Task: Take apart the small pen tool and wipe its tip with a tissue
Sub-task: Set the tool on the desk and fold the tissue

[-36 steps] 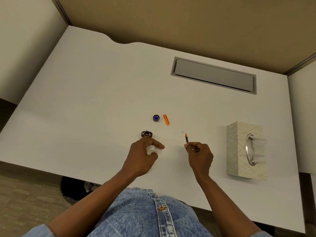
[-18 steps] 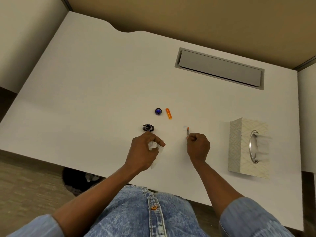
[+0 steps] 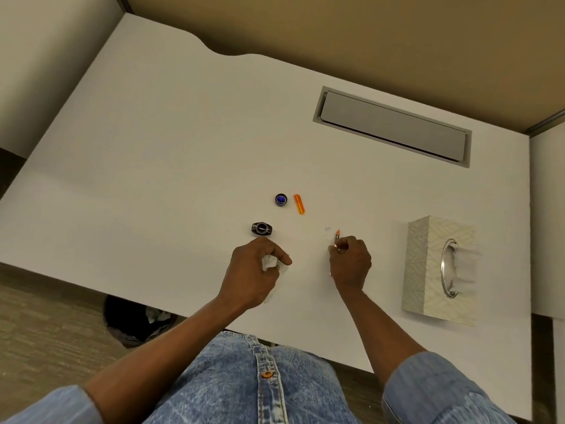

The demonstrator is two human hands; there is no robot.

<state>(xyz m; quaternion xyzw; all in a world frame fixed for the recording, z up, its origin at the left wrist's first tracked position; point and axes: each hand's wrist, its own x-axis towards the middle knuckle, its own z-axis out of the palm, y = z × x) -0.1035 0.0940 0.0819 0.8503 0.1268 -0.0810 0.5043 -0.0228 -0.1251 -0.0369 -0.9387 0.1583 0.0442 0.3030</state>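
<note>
Head view: the right hand (image 3: pixel 351 264) holds the pen (image 3: pixel 337 235) over the desk (image 3: pixel 153 179), near the front middle. Its fingers (image 3: pixel 347 243) are curled and pinch the thin body. Only the orange tip pokes out, pointing away from the person. The left hand (image 3: pixel 250 270) is just beside it, not touching, with its fingers curled round a scrunched tissue (image 3: pixel 270 262).

The pen looks very small, light and stiff. I think it could slip or roll easily, and the tip looks thin, so it may bend. It seems best to hold it on the body, close to the tip, and keep the tip bare for wiping. The tissue is soft and floppy, so it should wrap round the tip with a gentle squeeze.

Three small bits lie on the desk past the hands. A dark bit (image 3: pixel 262 228) is just beyond the left hand. A blue cap (image 3: pixel 281 199) and an orange tube (image 3: pixel 299 204) lie side by side farther out. They look light, and a bump could send them rolling. The tissue box (image 3: pixel 440 267) stands to the right, well apart. The front edge of the desk is near the wrists, so a dropped bit could fall off. There is room between the two hands to bring them together.
</note>
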